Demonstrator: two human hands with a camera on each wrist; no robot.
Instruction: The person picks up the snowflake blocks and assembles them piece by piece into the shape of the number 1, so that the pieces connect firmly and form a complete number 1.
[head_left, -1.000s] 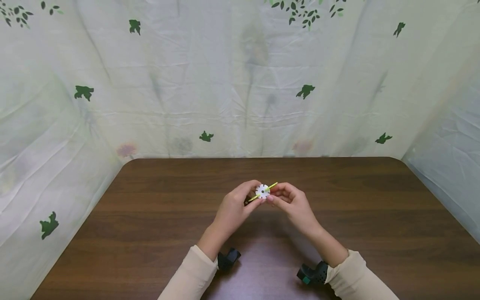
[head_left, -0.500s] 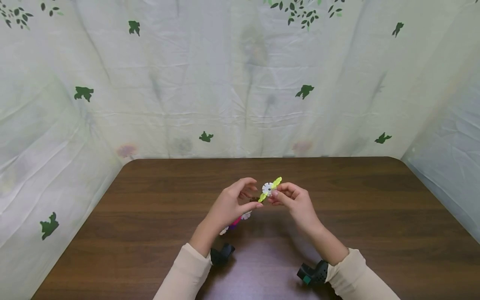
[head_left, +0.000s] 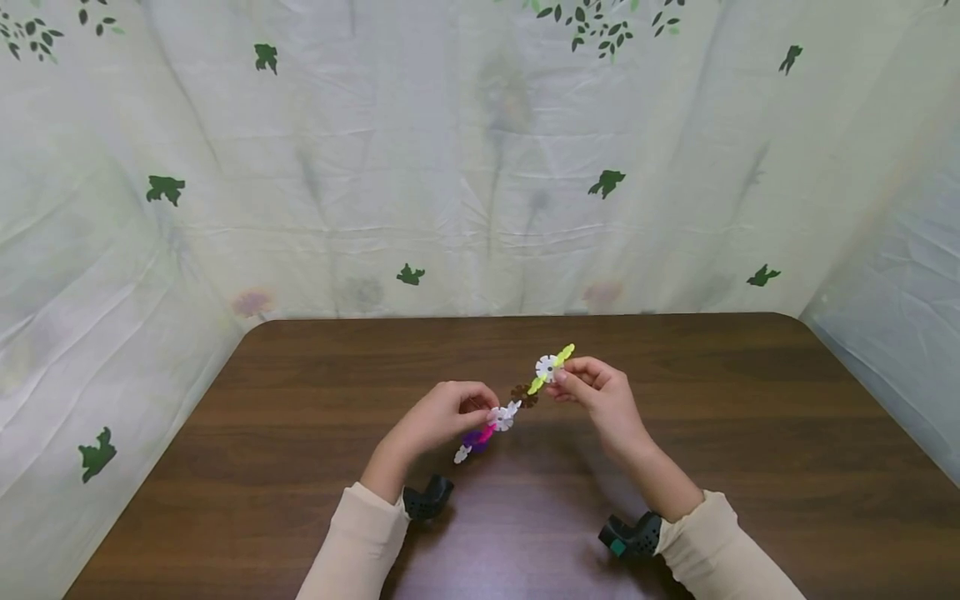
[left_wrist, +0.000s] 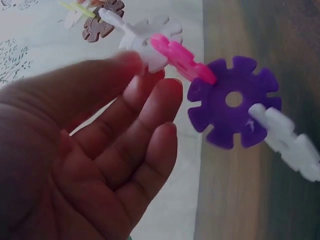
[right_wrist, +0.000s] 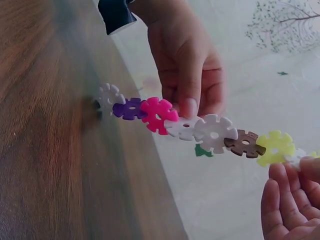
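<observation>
A chain of slotted, flower-shaped plastic discs slants between my hands, above the table. Its lower-left end is a white disc point(left_wrist: 287, 137), joined to a purple disc point(left_wrist: 212, 117) and a pink disc point(right_wrist: 152, 110). White discs come after these, then a brown disc point(right_wrist: 235, 145), a yellow disc point(right_wrist: 274, 142), another white disc and a yellow one at the upper right. My left hand point(head_left: 438, 421) pinches a white disc point(right_wrist: 180, 131) beside the pink one, between thumb and fingers. My right hand point(head_left: 606, 404) pinches the white disc point(head_left: 546, 367) between the two yellow ones; its fingertips partly cover it.
Below the hands spreads a brown wooden table point(head_left: 300, 467) with rounded far corners. A pale curtain point(head_left: 450, 167) with green leaf and bird prints hangs behind and at both sides. Black cameras sit on the left wrist point(head_left: 429, 498) and the right wrist point(head_left: 632, 535).
My left hand has let go near the yellow discs, moved down and left, and taken hold of a white disc. My right hand has lifted slightly rightward, and the chain now shows stretched out.
</observation>
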